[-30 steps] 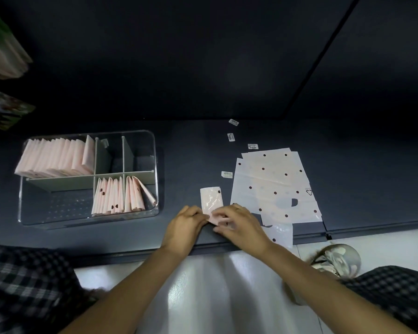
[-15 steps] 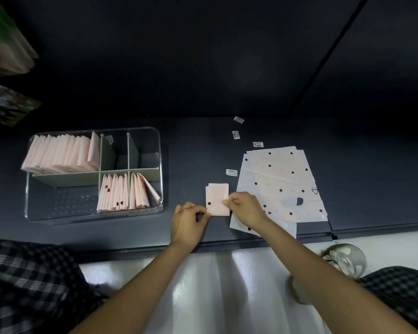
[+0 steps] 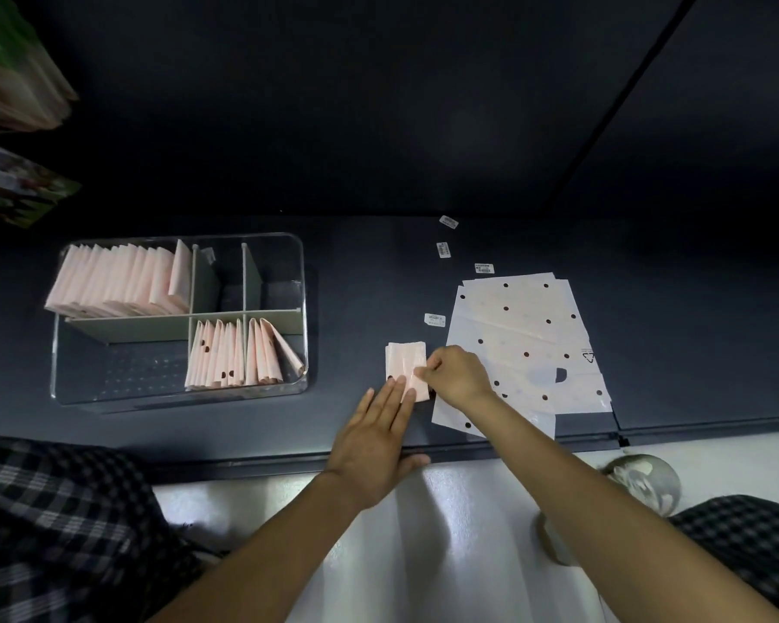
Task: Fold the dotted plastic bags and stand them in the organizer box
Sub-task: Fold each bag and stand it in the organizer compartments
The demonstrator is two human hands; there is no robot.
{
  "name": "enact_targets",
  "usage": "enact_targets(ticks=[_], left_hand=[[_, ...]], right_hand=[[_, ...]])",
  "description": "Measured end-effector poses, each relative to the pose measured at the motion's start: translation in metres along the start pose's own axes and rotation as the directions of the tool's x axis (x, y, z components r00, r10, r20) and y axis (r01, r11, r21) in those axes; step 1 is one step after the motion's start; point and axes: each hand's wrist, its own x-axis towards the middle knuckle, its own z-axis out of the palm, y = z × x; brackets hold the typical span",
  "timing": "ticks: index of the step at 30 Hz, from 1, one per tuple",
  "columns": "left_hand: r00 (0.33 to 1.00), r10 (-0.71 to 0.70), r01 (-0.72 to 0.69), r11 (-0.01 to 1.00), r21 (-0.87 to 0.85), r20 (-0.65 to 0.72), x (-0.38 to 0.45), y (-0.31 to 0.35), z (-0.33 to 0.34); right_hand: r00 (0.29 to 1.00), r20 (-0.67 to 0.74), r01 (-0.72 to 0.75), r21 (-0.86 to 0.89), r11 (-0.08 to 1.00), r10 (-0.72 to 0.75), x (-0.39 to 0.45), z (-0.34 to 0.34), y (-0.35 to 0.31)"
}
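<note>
clear organizer box (image 3: 178, 397): far left, folded bags standing in two compartments, room left.
left hand (image 3: 374, 438): now flat, fingers straight, tips pressing the near end of the folded bag (image 3: 405, 364); a second ago it was curled.
right hand (image 3: 457, 375): pinching the bag's right edge.
meaning: fold looks set, ready to stand.
flat dotted bags (image 3: 525, 344): waiting, right.

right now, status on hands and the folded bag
Left hand flat, fingertips pressing small folded pink dotted plastic bag. Right hand pinching its right edge. Bag flat on dark table, not yet in clear organizer box. Path unobstructed.
</note>
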Motion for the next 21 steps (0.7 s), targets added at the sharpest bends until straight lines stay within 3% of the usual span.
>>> enact_targets(ticks=[2,3,4,6,8,10,13,17,19,21], left_hand=[[1.0,0.006,-0.006,1.0,0.015,0.003,0.0,0.0,0.0],[1.0,0.001,-0.001,1.0,0.023,0.01,0.0,0.0,0.001],[1.0,-0.005,0.005,1.0,0.028,0.02,0.0,0.0,0.001],[0.999,-0.014,0.013,1.0,0.027,0.041,0.0,0.001,0.002],[0.998,-0.027,0.026,1.0,0.01,0.048,0.001,0.002,0.0],[0.998,-0.04,0.04,0.999,-0.001,0.05,0.0,0.004,-0.002],[0.997,-0.037,0.037,0.999,0.003,0.064,-0.007,0.004,0.001],[0.997,-0.025,0.022,0.999,0.031,0.071,-0.014,0.001,0.005],[0.999,-0.024,0.025,0.998,-0.052,0.029,-0.014,0.0,0.004],[0.996,-0.059,0.044,0.973,-0.228,-0.062,-0.011,-0.001,-0.001]], right_hand=[[0.965,-0.245,0.108,0.059,0.992,-0.091,-0.005,0.003,-0.006],[0.954,-0.276,0.17,0.181,0.969,-0.116,-0.006,0.004,-0.009],[0.97,-0.211,0.192,0.345,0.919,-0.123,-0.006,0.007,-0.013],[0.988,0.055,0.079,0.624,0.777,-0.145,-0.007,0.012,-0.019],[0.973,0.173,-0.01,0.687,0.726,-0.15,-0.002,0.013,-0.019],[0.971,0.176,-0.005,0.687,0.727,-0.159,0.006,0.01,-0.02],[0.982,0.119,0.043,0.622,0.782,-0.148,0.018,0.007,-0.022],[0.965,-0.064,0.263,0.17,0.95,-0.256,0.027,0.004,-0.016],[0.956,-0.045,0.287,-0.068,0.956,-0.29,0.028,0.004,-0.01],[0.971,-0.022,0.233,-0.134,0.963,-0.238,0.027,0.004,-0.008]])
